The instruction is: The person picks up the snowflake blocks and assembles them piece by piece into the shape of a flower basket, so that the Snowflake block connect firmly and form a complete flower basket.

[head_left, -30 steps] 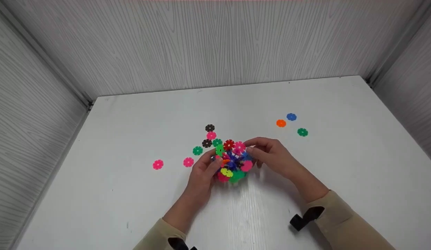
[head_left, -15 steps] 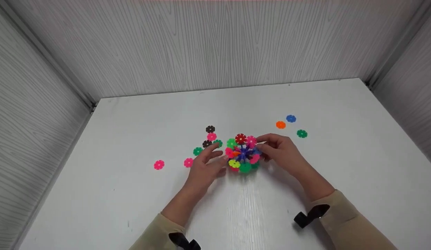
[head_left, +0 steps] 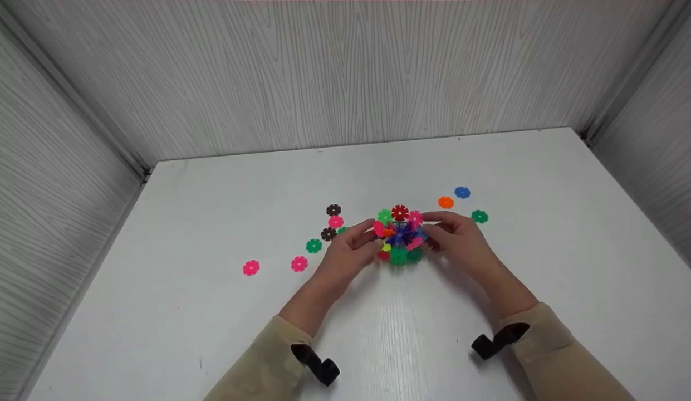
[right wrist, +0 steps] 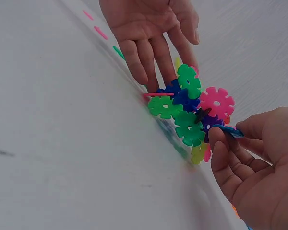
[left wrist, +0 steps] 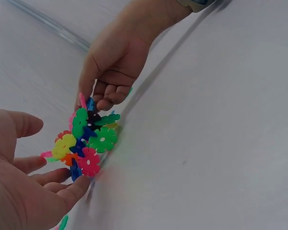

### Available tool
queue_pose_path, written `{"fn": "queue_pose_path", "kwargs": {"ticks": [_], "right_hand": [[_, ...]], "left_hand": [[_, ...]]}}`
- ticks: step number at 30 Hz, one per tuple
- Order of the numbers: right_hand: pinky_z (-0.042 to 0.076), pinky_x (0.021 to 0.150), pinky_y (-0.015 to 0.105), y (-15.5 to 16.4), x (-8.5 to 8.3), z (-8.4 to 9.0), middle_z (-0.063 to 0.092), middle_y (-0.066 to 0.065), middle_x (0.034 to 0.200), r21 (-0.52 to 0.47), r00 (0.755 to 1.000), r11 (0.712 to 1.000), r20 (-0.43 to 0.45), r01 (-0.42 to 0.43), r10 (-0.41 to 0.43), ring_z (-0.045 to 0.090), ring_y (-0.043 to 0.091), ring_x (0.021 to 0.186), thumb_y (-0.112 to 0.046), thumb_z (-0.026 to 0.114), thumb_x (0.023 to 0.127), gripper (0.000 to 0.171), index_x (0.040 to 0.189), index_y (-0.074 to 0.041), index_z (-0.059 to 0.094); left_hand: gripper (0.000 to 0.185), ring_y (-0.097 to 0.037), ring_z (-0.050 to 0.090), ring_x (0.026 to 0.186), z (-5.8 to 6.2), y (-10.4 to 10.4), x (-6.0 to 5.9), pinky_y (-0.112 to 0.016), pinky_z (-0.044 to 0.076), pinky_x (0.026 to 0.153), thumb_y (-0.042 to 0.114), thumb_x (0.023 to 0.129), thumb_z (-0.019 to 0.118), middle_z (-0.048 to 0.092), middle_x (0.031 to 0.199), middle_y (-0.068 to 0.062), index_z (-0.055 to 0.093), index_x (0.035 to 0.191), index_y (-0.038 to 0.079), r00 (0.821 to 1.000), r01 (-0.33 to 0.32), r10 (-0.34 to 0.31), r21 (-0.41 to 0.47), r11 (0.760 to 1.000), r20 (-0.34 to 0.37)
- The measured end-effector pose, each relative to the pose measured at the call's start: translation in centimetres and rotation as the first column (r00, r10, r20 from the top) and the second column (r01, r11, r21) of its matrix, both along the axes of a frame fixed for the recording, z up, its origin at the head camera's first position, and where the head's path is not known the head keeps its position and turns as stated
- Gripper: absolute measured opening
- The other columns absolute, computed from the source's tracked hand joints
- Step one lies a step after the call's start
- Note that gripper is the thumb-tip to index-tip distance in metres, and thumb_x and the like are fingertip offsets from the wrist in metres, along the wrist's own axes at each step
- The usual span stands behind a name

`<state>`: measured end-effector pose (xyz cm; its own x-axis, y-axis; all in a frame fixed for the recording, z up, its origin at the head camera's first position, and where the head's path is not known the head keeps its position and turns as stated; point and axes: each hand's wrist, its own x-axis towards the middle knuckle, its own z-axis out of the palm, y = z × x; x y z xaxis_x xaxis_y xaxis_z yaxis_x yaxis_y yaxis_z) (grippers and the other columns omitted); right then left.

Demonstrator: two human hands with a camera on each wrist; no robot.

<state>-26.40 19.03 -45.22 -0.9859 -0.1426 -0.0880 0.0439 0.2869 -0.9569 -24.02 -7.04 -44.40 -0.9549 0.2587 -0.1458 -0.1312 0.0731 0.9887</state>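
A ball of interlocking plastic snowflake discs [head_left: 400, 255], in green, pink, red, yellow, orange and dark blue, is between the two hands. My right hand [head_left: 462, 239] pinches a blue disc [right wrist: 229, 130] at the ball's right side between thumb and fingers. On the opposite side is my left hand [head_left: 345, 259]. Its fingers [left wrist: 77, 190] are extended under and against the ball's discs, while its thumb [left wrist: 29, 124] stands apart from them in the left wrist view. The far side of the ball is hidden.
Loose discs lie left of the ball on the white table [head_left: 211, 223], among them a black disc [head_left: 333, 210], a green disc [head_left: 314, 245] and a pink disc [head_left: 251, 267]. A blue disc [head_left: 462, 192], an orange disc [head_left: 446, 202] and a green disc [head_left: 479, 216] lie beyond my right hand.
The ball has moved right and a little away, with my right hand still on it. My left hand loosened from its left side, then followed it to the right, fingers again at the ball.
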Motion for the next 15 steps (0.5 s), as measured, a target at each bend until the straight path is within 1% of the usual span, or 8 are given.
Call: {"fn": "queue_pose_path", "kwargs": {"ticks": [3,7,10,12,15], "right_hand": [[0.061,0.084,0.027,0.9,0.2,0.3,0.071,0.013,0.115,0.035,1.000,0.999,0.007,0.018,-0.019,0.071,0.028,0.096,-0.031,0.065,0.108,0.038,0.142,-0.014,0.066],[0.061,0.082,0.027,2.7,0.6,0.7,0.072,0.013,0.116,0.080,1.000,0.997,-0.014,0.017,-0.016,0.071,0.027,0.096,-0.030,0.064,0.108,0.038,0.143,-0.013,0.066],[0.061,0.081,0.027,4.5,1.2,0.9,0.072,0.014,0.117,0.098,1.000,0.995,-0.027,0.012,-0.009,0.071,0.026,0.094,-0.030,0.063,0.109,0.040,0.143,-0.010,0.066],[0.061,0.080,0.027,5.5,1.6,1.0,0.073,0.014,0.117,0.109,1.000,0.994,-0.027,0.016,-0.013,0.071,0.026,0.093,-0.030,0.063,0.109,0.040,0.143,-0.009,0.065],[0.061,0.080,0.027,7.0,2.2,1.1,0.073,0.013,0.118,0.128,0.999,0.991,-0.011,0.031,-0.030,0.071,0.024,0.092,-0.031,0.063,0.109,0.042,0.143,-0.008,0.065]], "left_hand": [[0.062,-0.028,0.052,0.145,0.5,1.0,0.0,-0.043,0.050,0.112,0.026,0.104,0.070,0.057,0.155,-0.009,0.047,0.161,0.019,1.000,0.011,-0.011,-0.029,1.000,0.025],[0.063,-0.026,0.053,0.145,1.1,2.7,0.2,-0.044,0.048,0.114,0.030,0.104,0.070,0.057,0.154,-0.007,0.047,0.161,0.022,0.997,0.041,-0.037,-0.056,0.998,0.071],[0.064,-0.024,0.053,0.145,1.2,4.2,0.2,-0.043,0.048,0.114,0.030,0.103,0.070,0.057,0.155,-0.006,0.046,0.162,0.022,0.993,0.076,-0.071,-0.049,0.996,0.097],[0.065,-0.024,0.053,0.144,1.0,5.1,0.3,-0.043,0.048,0.114,0.030,0.103,0.070,0.056,0.155,-0.006,0.045,0.162,0.021,0.990,0.100,-0.096,-0.039,0.994,0.103],[0.065,-0.022,0.055,0.142,0.7,6.5,0.3,-0.042,0.049,0.113,0.030,0.102,0.072,0.058,0.153,-0.005,0.046,0.161,0.022,0.987,0.122,-0.117,-0.037,0.992,0.108]]}}
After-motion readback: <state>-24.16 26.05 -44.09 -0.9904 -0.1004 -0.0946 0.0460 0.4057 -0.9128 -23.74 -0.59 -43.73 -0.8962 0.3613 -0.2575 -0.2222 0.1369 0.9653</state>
